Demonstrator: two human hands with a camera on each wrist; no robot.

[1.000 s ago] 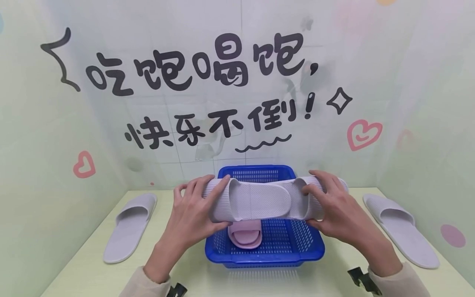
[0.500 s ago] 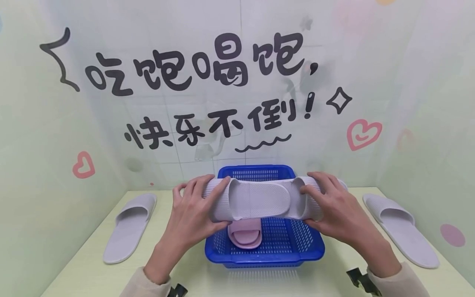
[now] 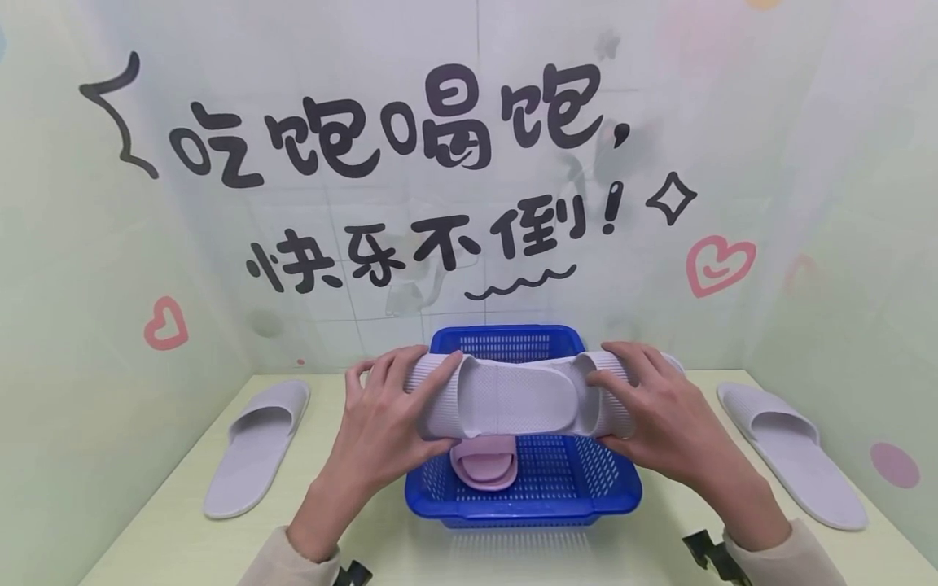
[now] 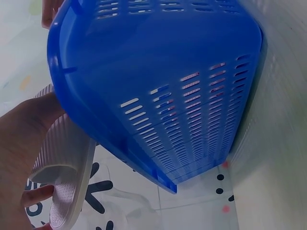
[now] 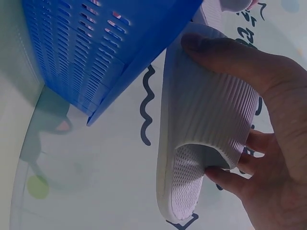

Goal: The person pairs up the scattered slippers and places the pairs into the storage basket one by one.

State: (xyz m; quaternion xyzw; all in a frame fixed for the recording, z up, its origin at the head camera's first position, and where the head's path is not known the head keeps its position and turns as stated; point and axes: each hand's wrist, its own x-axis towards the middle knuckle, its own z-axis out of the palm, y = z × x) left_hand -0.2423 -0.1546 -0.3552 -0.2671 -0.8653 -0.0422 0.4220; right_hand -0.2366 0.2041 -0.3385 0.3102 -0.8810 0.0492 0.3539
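Two pale lilac slippers are held up level over a blue plastic basket [image 3: 531, 510], with toes pointing outward and soles overlapping. My left hand [image 3: 377, 423] grips the left slipper [image 3: 523, 399] across its ribbed strap, thumb below and fingers above. With my right hand [image 3: 663, 415] I hold the right slipper [image 3: 614, 411] by its strap; its heel lies behind the left one's sole. In the right wrist view, the thumb presses the ribbed strap [image 5: 206, 105]. A pink slipper [image 3: 485, 468] sits inside the basket on its left side; its far part is hidden.
A single grey-lilac slipper [image 3: 256, 456] lies on the pale table [image 3: 352, 529] at the left, and a similar slipper [image 3: 795, 460] at the right. Behind the basket stands a wall [image 3: 410, 49] with black lettering.
Both hands keep their grips on the slippers. They have drawn very slightly closer together, the right hand shifting a little left. The basket and other slippers stay put.
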